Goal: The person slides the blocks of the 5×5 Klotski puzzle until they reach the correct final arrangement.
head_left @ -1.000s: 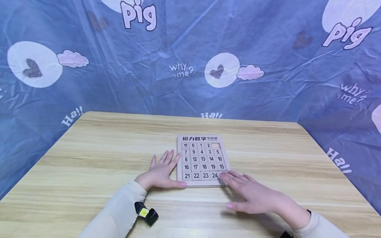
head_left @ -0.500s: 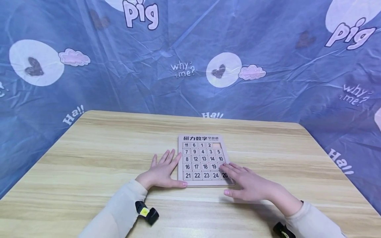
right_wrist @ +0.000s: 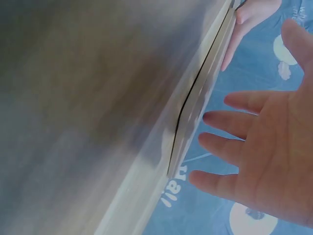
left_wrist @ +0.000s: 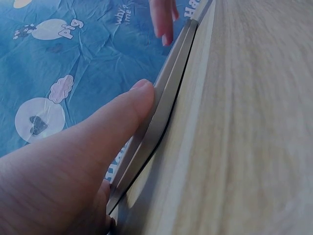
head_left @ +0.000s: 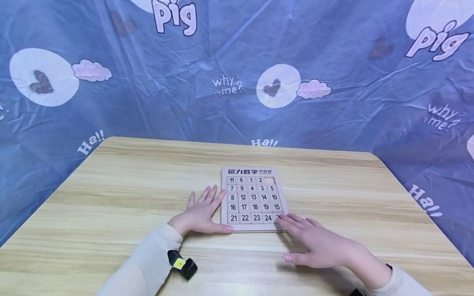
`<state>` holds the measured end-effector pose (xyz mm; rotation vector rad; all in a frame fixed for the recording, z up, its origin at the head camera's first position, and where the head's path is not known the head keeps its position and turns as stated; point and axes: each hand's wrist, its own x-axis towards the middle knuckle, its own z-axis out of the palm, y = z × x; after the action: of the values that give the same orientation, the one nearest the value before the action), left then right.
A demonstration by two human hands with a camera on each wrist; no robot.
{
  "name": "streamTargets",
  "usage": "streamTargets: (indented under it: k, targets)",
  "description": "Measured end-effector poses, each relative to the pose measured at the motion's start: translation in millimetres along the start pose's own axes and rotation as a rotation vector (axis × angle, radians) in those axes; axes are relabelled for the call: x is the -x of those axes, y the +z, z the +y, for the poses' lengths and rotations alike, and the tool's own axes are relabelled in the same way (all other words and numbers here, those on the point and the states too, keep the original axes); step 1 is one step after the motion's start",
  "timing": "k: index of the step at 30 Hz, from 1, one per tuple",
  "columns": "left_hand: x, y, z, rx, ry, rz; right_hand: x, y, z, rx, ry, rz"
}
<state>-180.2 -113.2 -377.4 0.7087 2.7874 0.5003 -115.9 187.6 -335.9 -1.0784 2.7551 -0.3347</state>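
A flat number sliding puzzle [head_left: 253,227] lies on the table, its numbered tiles in rows and a gap in the top right corner. My left hand [head_left: 200,214] rests at its left edge with fingers spread; the thumb [left_wrist: 132,105] lies on the near left corner of the frame. Over the lower right corner tile, my right hand [head_left: 318,243] reaches in with straight fingers, the fingertips partly covering that tile's number. In the right wrist view, the fingers [right_wrist: 227,147] of that hand are spread, and the palm faces the camera.
The puzzle sits on a light wood-grain table [head_left: 148,176]. Behind it hangs a wrinkled blue cloth [head_left: 177,111] with printed words, hearts and clouds. A black wrist strap device [head_left: 182,264] is on the left sleeve.
My right hand moved up to the tile marked 15, then came back down to the lower right corner tile. The left hand stayed put. The gap remains top right.
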Motion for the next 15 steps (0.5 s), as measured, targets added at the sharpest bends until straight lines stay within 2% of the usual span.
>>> streamTargets:
  k: [15]
  targets:
    - [0.4,-0.3,0.7,0.003,0.002,-0.002,9.1,1.0,-5.9,0.005,-0.032,0.009]
